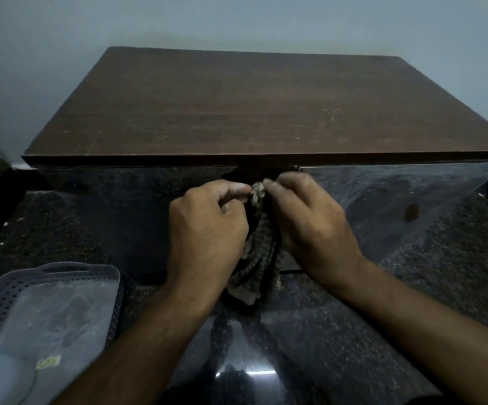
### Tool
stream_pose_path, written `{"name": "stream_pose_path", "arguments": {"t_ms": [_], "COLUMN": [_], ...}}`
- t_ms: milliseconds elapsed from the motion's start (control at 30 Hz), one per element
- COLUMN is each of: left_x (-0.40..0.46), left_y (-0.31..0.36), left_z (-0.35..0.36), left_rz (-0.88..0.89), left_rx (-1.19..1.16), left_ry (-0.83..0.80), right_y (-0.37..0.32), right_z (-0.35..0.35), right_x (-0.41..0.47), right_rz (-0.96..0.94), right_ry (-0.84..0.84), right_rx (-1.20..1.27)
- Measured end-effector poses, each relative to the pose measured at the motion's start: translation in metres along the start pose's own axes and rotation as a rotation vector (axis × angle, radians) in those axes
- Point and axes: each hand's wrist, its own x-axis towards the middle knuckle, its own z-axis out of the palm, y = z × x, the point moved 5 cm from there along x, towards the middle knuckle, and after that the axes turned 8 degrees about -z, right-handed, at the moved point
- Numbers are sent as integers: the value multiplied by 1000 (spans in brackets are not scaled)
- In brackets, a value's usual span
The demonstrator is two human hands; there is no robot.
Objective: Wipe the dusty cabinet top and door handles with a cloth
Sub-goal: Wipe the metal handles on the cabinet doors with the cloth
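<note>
A low cabinet with a brown wooden top stands against the wall, its dark glossy doors facing me. A striped, crumpled cloth hangs in front of the gap between the two doors, just below the top's front edge. My left hand and my right hand both pinch the cloth's upper end between thumb and fingers, side by side and nearly touching. The door handles are hidden behind my hands and the cloth.
A grey perforated plastic tray lies on the dark speckled floor at the lower left, with a pale rounded object in its near corner. A pale wall rises behind the cabinet.
</note>
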Motion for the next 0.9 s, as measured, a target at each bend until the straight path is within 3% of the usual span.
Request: {"name": "stream_pose_path", "arguments": {"t_ms": [67,300,600,900], "left_x": [0,4,10,11], "left_y": [1,-15,-26,-36], "left_z": [3,12,13,21], "left_rz": [-1,-60,-87,-71], "left_rx": [2,108,155,290], "left_ry": [-25,-182,-173,-162], "right_y": [4,-4,-12,-15], "right_z": [-1,15,27,31], "right_x": [3,-17,-24,-21], "right_rz": [56,-106,-197,-372], "right_ry": [46,-12,-112,-82], "right_rx": [38,54,36,-268]}}
